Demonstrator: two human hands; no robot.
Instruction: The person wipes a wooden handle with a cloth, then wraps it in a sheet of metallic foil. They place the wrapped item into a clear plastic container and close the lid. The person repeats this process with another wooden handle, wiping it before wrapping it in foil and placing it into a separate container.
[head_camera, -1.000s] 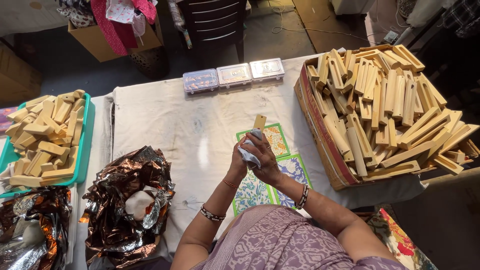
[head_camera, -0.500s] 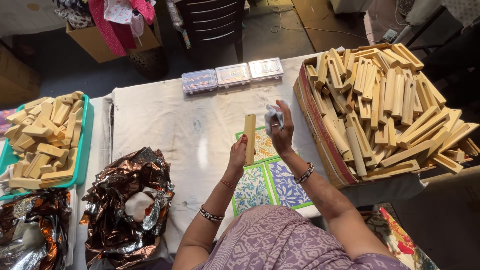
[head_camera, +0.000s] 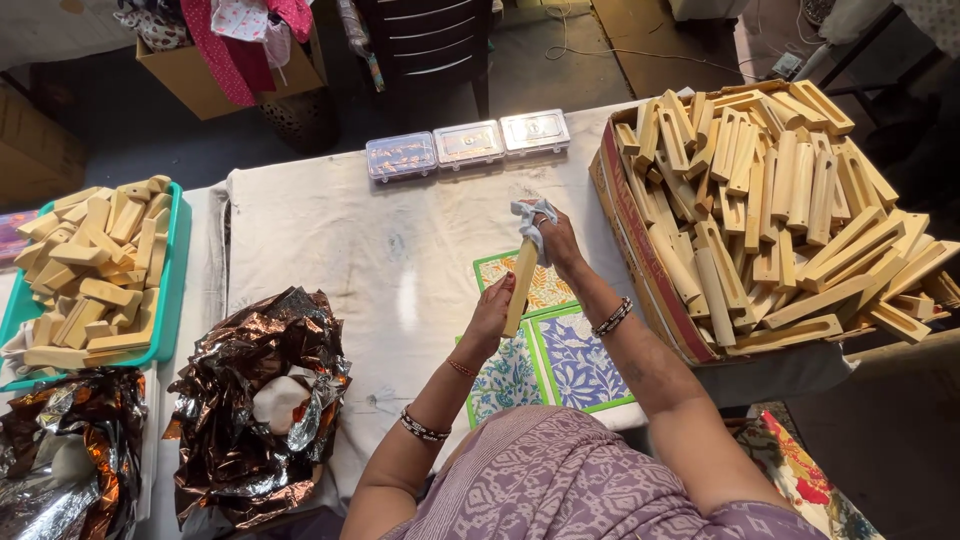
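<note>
Head view: at frame centre your left hand (head_camera: 492, 318) gripped the lower end of a wooden block (head_camera: 521, 288), held upright over the cloth-covered surface (head_camera: 340, 240), while your right hand (head_camera: 556, 243) pinched a white cloth (head_camera: 530, 220) against its top. A heaped carton of blocks (head_camera: 780, 200) at right looked unwiped; the teal tray (head_camera: 172, 270) at left held a smaller pile. Your fingers hid the block's base; crumpled foil (head_camera: 250, 390) covered whatever lay beneath.

a pale wooden block (head_camera: 521, 286) stands near upright, white cloth (head_camera: 529, 220) at its top.
</note>
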